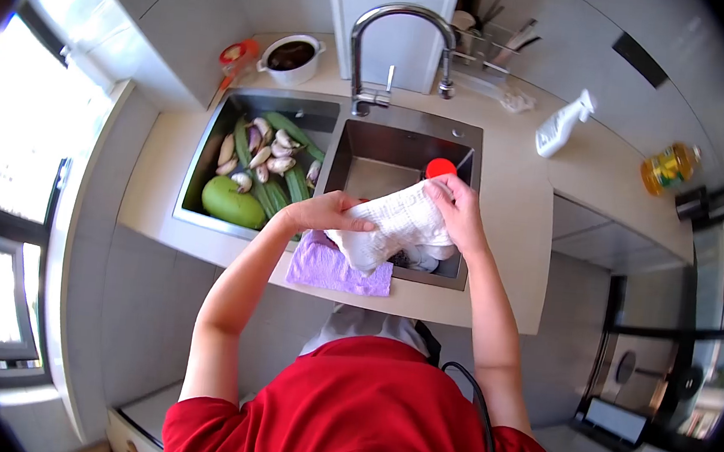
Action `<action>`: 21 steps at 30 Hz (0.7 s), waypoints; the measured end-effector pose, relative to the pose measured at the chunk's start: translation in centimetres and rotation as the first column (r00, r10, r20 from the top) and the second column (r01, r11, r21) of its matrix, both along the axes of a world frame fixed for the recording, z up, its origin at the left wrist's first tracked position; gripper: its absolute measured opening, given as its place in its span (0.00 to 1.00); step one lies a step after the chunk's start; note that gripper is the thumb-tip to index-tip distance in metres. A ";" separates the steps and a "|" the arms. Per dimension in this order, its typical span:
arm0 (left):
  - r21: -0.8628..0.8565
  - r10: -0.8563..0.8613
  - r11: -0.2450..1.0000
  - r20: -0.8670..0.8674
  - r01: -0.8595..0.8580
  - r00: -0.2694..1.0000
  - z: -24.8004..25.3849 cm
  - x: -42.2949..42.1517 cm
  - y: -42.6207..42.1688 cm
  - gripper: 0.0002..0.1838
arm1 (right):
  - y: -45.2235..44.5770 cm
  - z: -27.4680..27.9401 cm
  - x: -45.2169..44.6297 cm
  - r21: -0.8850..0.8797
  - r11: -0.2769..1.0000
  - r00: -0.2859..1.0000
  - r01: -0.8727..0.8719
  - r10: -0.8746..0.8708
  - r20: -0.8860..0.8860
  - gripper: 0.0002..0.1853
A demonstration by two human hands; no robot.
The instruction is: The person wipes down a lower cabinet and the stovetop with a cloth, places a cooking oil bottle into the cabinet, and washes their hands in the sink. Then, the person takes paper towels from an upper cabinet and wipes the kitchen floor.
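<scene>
White cloth (401, 219) hangs between both hands above the front of the right sink basin (375, 178), as I watch remotely through the head camera. I see the left hand (326, 212) pinching its left side between thumb and fingers, while the right hand (460, 210) grips its upper right part. Just below, a purple cloth (336, 271) lies over the front edge of the worktop (511, 239). In the left basin (313, 118) I make out white-and-purple vegetables (281, 165), long green ones and a large green rounded one (233, 203). Something round and red (440, 167) shows just beyond the right hand.
</scene>
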State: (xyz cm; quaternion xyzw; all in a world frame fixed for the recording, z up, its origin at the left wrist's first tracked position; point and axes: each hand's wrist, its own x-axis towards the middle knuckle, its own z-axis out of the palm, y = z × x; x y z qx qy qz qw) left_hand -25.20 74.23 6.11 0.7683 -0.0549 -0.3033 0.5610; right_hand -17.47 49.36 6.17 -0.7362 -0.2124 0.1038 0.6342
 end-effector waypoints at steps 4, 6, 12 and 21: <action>-0.272 0.091 0.956 -0.094 -0.114 0.991 -1.7 1.9 1.0 0.21 | 0.2 -2.0 0.5 -0.091 0.959 0.957 0.269 -0.255 0.136 0.13; -0.188 0.063 0.978 -0.125 -0.086 0.990 -3.5 2.7 1.0 0.20 | -0.4 -5.9 0.6 -0.164 0.945 0.959 0.283 -0.282 0.030 0.16; -0.098 -0.172 0.981 -0.051 0.167 0.984 -1.7 4.1 2.3 0.25 | -3.5 -2.6 -2.0 -0.036 0.999 0.949 0.033 -0.043 -0.311 0.15; -0.791 0.191 0.070 -0.587 -0.608 0.787 -11.1 0.6 -2.6 0.28 | -1.0 -3.8 -6.6 0.870 0.401 0.696 0.286 0.538 -0.476 0.29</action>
